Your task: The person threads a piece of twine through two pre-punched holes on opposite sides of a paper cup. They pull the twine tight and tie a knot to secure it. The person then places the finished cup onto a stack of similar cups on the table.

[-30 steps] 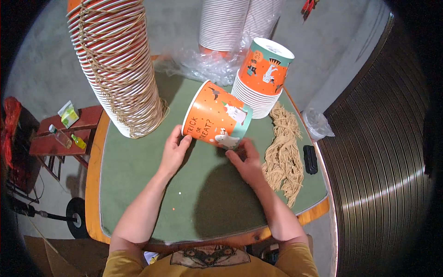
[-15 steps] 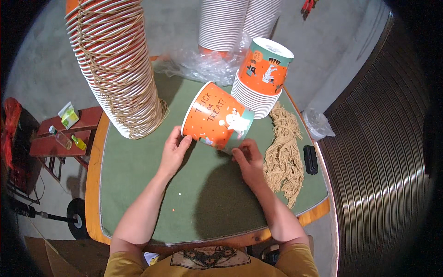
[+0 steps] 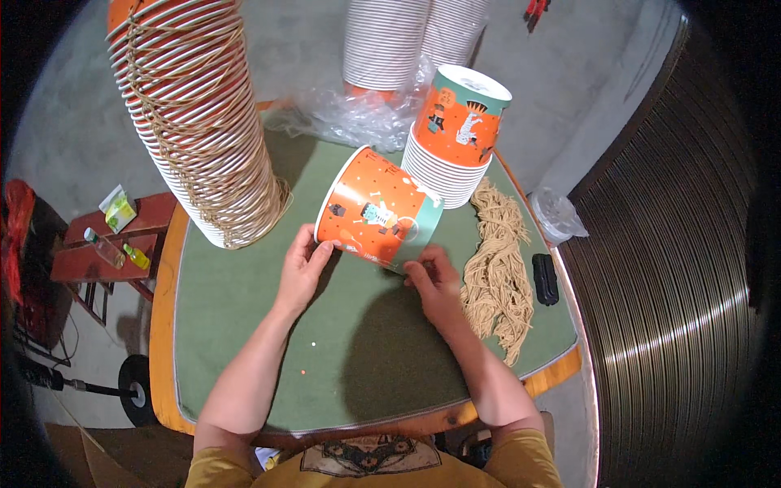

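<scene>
An orange paper bucket (image 3: 374, 210) with cartoon prints and a teal band lies on its side on the green tabletop (image 3: 244, 325). My left hand (image 3: 303, 267) grips its rim end at the lower left. My right hand (image 3: 433, 281) holds its teal base end at the lower right. Just behind it stands a short stack of the same buckets (image 3: 455, 138), upside down. A pile of tan strings (image 3: 496, 268) lies right of my right hand.
A tall stack of buckets bound with string (image 3: 195, 122) leans at the back left. Two white stacks (image 3: 407, 41) and crumpled clear plastic (image 3: 350, 118) sit at the back. A black remote-like object (image 3: 544, 278) lies by the right edge. A red stool (image 3: 106, 244) with small bottles stands left.
The bucket has turned in my hands and now lies more to the right, its open rim toward the left. Both hands stayed on it.
</scene>
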`<move>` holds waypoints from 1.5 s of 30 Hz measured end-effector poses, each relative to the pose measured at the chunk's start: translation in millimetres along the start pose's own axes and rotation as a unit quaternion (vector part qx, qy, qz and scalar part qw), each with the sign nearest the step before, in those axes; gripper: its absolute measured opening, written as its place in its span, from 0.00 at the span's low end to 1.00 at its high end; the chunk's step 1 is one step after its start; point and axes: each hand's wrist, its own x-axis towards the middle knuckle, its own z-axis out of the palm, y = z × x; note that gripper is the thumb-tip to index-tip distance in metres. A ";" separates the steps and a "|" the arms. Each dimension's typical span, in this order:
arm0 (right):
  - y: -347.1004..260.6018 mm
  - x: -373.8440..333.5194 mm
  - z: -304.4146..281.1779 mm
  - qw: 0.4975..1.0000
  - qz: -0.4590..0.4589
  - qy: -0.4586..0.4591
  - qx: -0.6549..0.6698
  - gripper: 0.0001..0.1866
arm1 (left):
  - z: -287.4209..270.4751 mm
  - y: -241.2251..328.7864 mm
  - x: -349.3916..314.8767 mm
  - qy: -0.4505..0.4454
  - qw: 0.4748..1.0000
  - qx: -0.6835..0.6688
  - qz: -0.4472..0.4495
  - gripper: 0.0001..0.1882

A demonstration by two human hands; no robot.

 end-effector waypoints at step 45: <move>9.8 10.4 2.4 0.927 0.075 -0.055 0.362 0.25 | 27.2 93.4 -3.6 -0.090 0.838 0.421 0.336 0.15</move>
